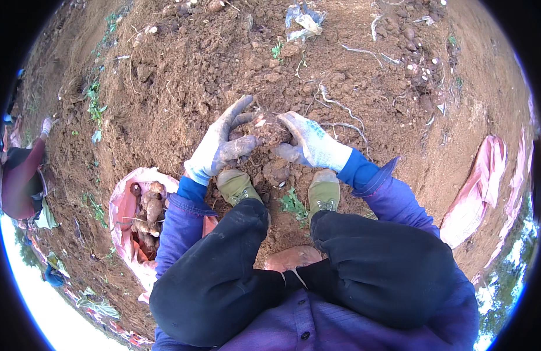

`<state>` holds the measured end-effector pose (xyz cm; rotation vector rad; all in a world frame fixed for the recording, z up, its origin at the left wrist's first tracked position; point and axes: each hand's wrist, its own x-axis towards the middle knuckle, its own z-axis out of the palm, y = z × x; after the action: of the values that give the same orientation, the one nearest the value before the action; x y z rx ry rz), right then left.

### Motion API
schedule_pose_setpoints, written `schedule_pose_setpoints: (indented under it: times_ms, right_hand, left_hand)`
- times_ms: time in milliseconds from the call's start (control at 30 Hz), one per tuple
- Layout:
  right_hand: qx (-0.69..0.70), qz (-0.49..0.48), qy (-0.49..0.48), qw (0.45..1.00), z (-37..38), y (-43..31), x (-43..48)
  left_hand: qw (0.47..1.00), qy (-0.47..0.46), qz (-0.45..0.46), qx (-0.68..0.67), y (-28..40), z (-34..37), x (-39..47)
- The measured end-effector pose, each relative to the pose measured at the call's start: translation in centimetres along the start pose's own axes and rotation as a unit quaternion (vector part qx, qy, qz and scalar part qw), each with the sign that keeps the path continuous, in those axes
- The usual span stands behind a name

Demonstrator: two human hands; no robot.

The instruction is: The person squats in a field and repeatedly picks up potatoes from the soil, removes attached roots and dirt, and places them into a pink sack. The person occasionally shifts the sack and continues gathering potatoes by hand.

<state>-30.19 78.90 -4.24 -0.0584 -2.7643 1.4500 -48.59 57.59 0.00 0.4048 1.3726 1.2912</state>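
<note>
Both my hands wear pale knitted work gloves, soiled at the fingers. Between them is a clump of soil-covered tubers point(267, 128), just beyond my green shoes. My left hand point(226, 138) grips its left side, fingers curled around a brownish tuber. On the other side, my right hand point(310, 138) has its fingertips against the clump. A rounded, earthy lump point(276, 172) lies on the soil below it, between my shoes. To my left stands a pink woven sack point(121, 210), its mouth wide, with several brown tubers point(154, 208) inside.
Loose brown soil surrounds me, with stringy roots point(347, 127) and green weeds point(294, 204). More tubers point(413, 68) lie at upper right, near plastic scraps point(304, 22). A pink sack point(476, 193) lies at right. At far left, a co-worker point(22, 180) bends over the ground.
</note>
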Motion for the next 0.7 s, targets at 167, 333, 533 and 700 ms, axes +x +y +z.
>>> schedule_pose_setpoints:
  times_ms: [167, 333, 533, 700]
  right_hand:
    - [0.044, -0.052, -0.032, 0.997, -0.1, -1.6, -0.5]
    - [-0.041, -0.004, -0.179, 0.983, -2.0, -2.2, -0.9]
    - [-0.135, 0.029, -0.224, 0.965, -2.5, -1.9, -0.3]
    - [-0.111, 0.08, -0.172, 0.976, -0.4, -0.6, -0.3]
  left_hand:
    - [0.99, -0.12, 0.026, 0.074, 2.1, 1.1, 0.8]
    - [0.972, -0.133, -0.144, 0.128, 2.1, 2.1, 0.9]
    - [0.94, 0.0, 0.051, 0.338, -0.5, 5.1, 1.4]
    - [0.922, 0.105, -0.059, 0.367, -1.3, 6.4, 1.5]
